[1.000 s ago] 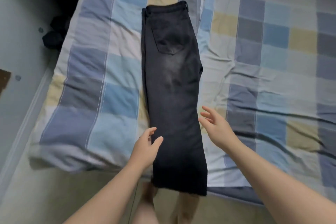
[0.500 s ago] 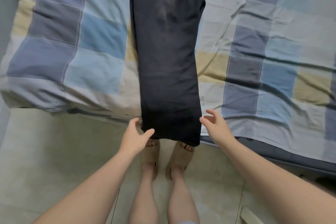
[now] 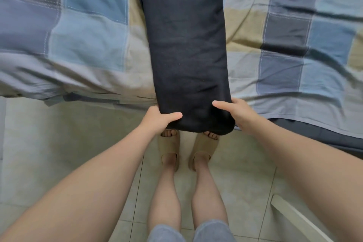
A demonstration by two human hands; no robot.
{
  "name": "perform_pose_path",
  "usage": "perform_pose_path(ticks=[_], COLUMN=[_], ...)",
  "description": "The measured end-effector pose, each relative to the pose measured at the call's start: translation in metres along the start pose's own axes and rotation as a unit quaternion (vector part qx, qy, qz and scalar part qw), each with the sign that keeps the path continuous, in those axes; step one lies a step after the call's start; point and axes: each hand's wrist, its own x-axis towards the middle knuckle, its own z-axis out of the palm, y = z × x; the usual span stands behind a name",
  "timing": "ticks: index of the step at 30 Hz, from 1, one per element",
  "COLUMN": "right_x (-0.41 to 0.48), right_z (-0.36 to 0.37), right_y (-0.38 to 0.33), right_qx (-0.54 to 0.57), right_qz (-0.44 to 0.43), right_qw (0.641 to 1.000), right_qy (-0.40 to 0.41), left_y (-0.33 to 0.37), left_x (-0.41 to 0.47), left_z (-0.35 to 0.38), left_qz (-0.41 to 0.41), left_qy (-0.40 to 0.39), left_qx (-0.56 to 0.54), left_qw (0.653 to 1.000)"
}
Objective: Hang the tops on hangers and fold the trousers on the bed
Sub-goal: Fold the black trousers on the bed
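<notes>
The likeliest trouble is an uneven fold. The black trousers [image 3: 186, 45] lie with one leg stacked on the other, and if either pinch catches only the upper layer, the lower leg could stay behind and slide out as the hem is carried up. Raising one side ahead of the other would probably skew the fold. Dragging the cloth instead of lifting it may rumple the checked quilt [image 3: 82, 35] beneath and pull the trousers off line.

The left hand [image 3: 157, 122] grips the hem's left corner and the right hand [image 3: 238, 115] its right corner. On each, the thumb lies on top of the cloth and the other fingers are tucked beneath it, so both pinch the fabric. How many layers they hold cannot be told.

From the fingers, the trousers run straight away up the bed [image 3: 294, 88], flat and narrow between the two hands. Only the hem end hangs past the bed's near edge, above the floor [image 3: 59, 153] and the person's slippers [image 3: 170, 147].
</notes>
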Motion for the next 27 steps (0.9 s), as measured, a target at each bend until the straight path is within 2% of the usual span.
perform_pose_path(ticks=[4,9,21,27], right_x=[-0.036,-0.105,-0.287,-0.337], right_z=[-0.001,0.007,0.05,0.068], right_y=[-0.006,-0.023,-0.038,-0.014], right_qx=[0.03,0.016,0.062,0.103], right_qz=[0.04,0.048,-0.08,-0.044], right_qw=[0.999,0.999,0.994,0.993], right_qy=[-0.017,-0.015,0.041,0.035], left_y=[0.008,0.025,0.058,0.045], left_x=[-0.031,-0.088,-0.25,-0.303], left_z=[-0.011,-0.037,-0.104,-0.103], left_qz=[-0.027,-0.024,0.052,0.037], left_qy=[-0.071,-0.087,-0.004,0.01], left_qx=[-0.001,-0.01,-0.049,-0.09], left_qw=[0.997,0.996,0.997,0.995])
